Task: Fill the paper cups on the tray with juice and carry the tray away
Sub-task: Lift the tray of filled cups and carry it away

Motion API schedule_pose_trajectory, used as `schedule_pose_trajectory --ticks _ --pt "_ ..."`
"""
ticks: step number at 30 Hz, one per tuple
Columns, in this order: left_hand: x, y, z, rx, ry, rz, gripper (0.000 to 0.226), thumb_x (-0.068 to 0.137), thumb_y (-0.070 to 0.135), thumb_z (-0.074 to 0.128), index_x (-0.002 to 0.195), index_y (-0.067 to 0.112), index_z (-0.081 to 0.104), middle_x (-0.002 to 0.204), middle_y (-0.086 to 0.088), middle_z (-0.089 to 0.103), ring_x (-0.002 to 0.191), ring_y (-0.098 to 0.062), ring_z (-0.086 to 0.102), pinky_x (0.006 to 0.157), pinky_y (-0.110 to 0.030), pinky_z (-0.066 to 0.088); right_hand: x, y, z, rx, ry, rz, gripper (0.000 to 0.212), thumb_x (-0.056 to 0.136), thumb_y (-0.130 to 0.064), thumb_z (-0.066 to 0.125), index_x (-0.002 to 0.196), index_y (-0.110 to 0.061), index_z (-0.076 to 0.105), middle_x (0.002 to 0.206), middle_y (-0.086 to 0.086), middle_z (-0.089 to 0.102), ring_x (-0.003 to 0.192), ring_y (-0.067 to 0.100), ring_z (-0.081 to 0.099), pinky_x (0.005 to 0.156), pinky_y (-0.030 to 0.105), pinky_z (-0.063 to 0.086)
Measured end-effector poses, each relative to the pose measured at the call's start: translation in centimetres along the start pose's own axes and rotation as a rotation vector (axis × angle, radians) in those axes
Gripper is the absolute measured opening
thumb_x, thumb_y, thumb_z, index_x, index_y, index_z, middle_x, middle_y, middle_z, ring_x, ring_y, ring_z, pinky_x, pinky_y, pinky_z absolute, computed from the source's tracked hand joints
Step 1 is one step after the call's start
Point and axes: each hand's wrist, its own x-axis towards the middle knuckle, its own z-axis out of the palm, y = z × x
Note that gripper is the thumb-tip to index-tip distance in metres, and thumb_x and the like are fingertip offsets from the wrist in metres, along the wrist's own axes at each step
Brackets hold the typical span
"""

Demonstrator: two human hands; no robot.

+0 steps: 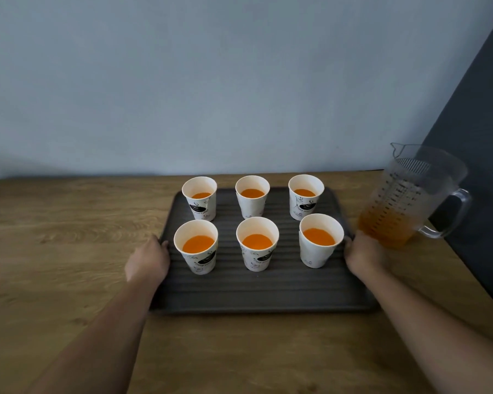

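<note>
A: Hands?
B: Left hand (148, 261) closed over the tray's (262, 291) left edge, right hand (363, 255) closed over its right edge. Both grip the rim.
A: Is the tray lifted?
B: Can't tell. It sits near the table's (63, 237) back edge, toward the right.
A: Cups?
B: Six paper cups upright on the tray, two rows of three: near row (257, 243), far row (252, 194). All hold orange juice.
A: Anything else?
B: A clear measuring jug (410, 197), juice in its lower part, off the tray's right edge, just behind the right hand.
</note>
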Motion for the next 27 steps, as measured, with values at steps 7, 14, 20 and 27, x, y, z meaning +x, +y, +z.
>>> schedule_pose_trajectory --ticks 7,14,20,27 --pt "-0.2 -0.4 -0.2 -0.014 0.0 0.015 0.03 0.1 0.03 0.034 0.103 0.005 0.05 0.116 -0.026 0.059 0.107 -0.042 0.056 0.08 -0.041 0.042 -0.6 -0.3 -0.3 0.107 0.009 -0.002 0.026 0.098 -0.023 0.044 0.105 -0.001 0.056 0.107 0.023 0.062 0.098 0.038 0.059 0.067 0.032 0.034" --pt "-0.9 -1.1 -1.4 -0.08 0.005 0.038 0.032 0.099 0.032 0.034 0.103 0.005 0.051 0.115 -0.027 0.059 0.107 -0.043 0.056 0.081 -0.041 0.043 -2.1 -0.4 -1.5 0.17 0.022 0.005 0.026 0.098 -0.021 0.044 0.105 0.0 0.057 0.108 0.025 0.061 0.102 0.04 0.057 0.069 0.032 0.035" --pt "-1.7 -1.5 -3.0 -0.076 0.0 0.12 0.032 0.099 0.033 0.036 0.101 0.005 0.052 0.115 -0.027 0.059 0.106 -0.043 0.056 0.076 -0.039 0.041 -5.2 1.0 -2.3 0.223 0.056 0.06 0.024 0.097 -0.022 0.046 0.101 -0.002 0.057 0.105 0.024 0.062 0.099 0.04 0.057 0.074 0.037 0.043" --pt "-5.0 -1.7 -4.4 -0.055 -0.025 0.187 0.032 0.099 0.034 0.037 0.103 0.007 0.053 0.117 -0.024 0.06 0.109 -0.041 0.057 0.083 -0.04 0.045 -10.8 4.4 -3.8 0.266 0.07 0.119 0.026 0.097 -0.021 0.044 0.107 -0.001 0.057 0.111 0.024 0.062 0.102 0.04 0.057 0.077 0.036 0.041"
